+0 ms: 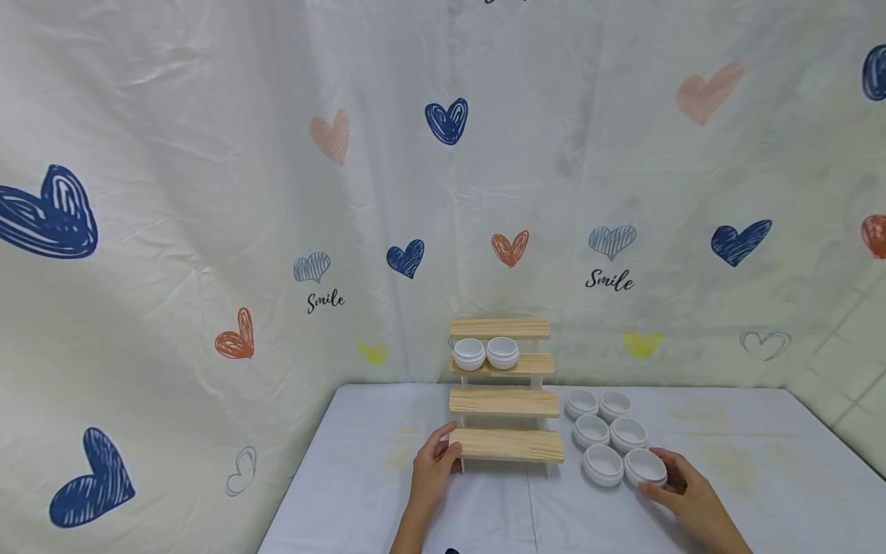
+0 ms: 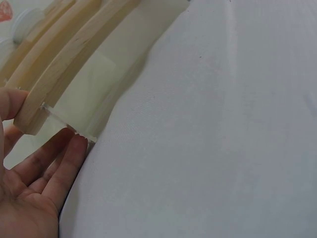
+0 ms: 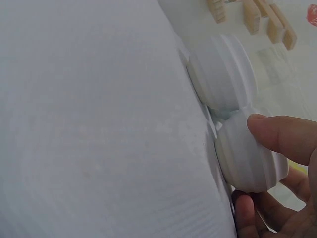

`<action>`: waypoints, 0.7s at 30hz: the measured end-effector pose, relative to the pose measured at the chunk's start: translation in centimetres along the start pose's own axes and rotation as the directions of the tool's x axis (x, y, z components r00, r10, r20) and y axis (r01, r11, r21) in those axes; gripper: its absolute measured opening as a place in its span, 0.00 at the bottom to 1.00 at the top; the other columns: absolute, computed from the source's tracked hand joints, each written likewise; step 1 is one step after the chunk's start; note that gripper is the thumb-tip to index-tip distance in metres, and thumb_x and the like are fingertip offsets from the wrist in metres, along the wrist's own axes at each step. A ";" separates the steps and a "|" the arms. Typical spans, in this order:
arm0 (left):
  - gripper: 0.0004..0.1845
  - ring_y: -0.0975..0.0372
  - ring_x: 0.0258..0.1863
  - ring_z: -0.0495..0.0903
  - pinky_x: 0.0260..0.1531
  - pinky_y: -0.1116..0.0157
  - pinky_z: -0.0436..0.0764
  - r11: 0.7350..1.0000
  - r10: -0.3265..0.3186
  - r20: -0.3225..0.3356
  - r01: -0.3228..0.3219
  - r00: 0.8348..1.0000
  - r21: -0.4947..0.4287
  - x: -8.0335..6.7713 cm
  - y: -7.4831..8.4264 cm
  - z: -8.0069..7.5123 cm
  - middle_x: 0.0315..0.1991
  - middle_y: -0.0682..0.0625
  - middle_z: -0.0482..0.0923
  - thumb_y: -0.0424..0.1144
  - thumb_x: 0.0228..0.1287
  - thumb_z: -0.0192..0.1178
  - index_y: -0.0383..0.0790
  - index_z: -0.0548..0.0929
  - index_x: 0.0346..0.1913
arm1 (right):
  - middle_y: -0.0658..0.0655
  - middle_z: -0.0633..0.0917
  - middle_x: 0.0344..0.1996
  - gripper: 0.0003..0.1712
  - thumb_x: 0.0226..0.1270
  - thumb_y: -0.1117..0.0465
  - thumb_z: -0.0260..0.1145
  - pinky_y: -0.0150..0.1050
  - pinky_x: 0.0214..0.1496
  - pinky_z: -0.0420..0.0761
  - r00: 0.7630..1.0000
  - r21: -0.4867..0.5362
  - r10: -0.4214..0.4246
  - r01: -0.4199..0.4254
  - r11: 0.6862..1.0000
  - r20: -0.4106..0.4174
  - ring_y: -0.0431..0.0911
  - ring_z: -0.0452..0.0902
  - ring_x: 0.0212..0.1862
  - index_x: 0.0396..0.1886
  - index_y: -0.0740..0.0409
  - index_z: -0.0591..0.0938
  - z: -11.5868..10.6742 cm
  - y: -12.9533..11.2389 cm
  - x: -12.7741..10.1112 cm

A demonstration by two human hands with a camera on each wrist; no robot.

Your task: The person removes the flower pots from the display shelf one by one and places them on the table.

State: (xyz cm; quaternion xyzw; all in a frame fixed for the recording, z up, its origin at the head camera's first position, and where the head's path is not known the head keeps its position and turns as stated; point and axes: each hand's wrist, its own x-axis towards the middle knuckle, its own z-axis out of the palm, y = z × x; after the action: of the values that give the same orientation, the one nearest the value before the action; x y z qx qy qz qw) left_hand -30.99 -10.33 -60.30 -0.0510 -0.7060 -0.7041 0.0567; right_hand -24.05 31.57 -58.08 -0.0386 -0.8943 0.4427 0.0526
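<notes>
Bowl (image 1: 644, 465) pinched, stand (image 1: 505, 400) held.
Right hand (image 1: 684, 494) grips the bowl on the table (image 1: 377, 492), front right of six; left hand (image 1: 433, 471) holds the stand's lowest shelf (image 1: 508, 444). Bowl judged light, rigid, slick, breakable — grasp opposite sides.

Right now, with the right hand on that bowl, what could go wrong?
1. The right hand pinches the front right bowl, set close beside the front left bowl; a sideways lift might knock its neighbour.
2. The left hand holds the end of the lowest shelf; a tug could jolt the stand and shift the left raised bowl or right raised bowl.
</notes>
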 end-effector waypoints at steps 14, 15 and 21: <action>0.23 0.61 0.42 0.87 0.41 0.65 0.88 1.000 -0.017 0.016 0.017 1.000 0.007 0.1 0.0 -0.2 0.47 0.41 0.87 0.39 0.71 0.63 0.44 0.79 0.67 | 0.72 0.78 0.60 0.45 0.65 0.52 0.75 0.25 0.41 0.79 1.000 0.007 0.012 -0.012 1.000 0.008 0.26 0.71 0.41 0.73 0.67 0.65 -0.1 -0.2 0.0; 0.23 0.61 0.41 0.87 0.40 0.65 0.88 1.000 -0.010 0.017 0.010 1.000 0.008 0.1 -0.1 -0.2 0.47 0.41 0.87 0.39 0.72 0.63 0.43 0.78 0.67 | 0.73 0.78 0.60 0.45 0.65 0.52 0.75 0.25 0.41 0.79 1.000 0.009 0.012 -0.012 1.000 0.009 0.26 0.71 0.41 0.73 0.67 0.65 -0.1 -0.3 0.0; 0.23 0.61 0.40 0.87 0.39 0.63 0.89 1.000 0.015 0.015 -0.015 1.000 0.005 0.0 0.0 -0.1 0.46 0.39 0.87 0.37 0.72 0.62 0.40 0.78 0.67 | 0.77 0.75 0.64 0.47 0.66 0.51 0.74 0.26 0.41 0.80 0.999 0.010 0.026 -0.027 1.000 0.029 0.26 0.73 0.42 0.75 0.67 0.62 -0.4 -0.3 0.0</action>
State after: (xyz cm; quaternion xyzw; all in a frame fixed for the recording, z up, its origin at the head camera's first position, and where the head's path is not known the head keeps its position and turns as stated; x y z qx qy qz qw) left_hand -30.98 -10.46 -60.31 -0.0615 -0.7079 -0.7013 0.0569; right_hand -24.05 31.66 -57.62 -0.0436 -0.8922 0.4484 0.0338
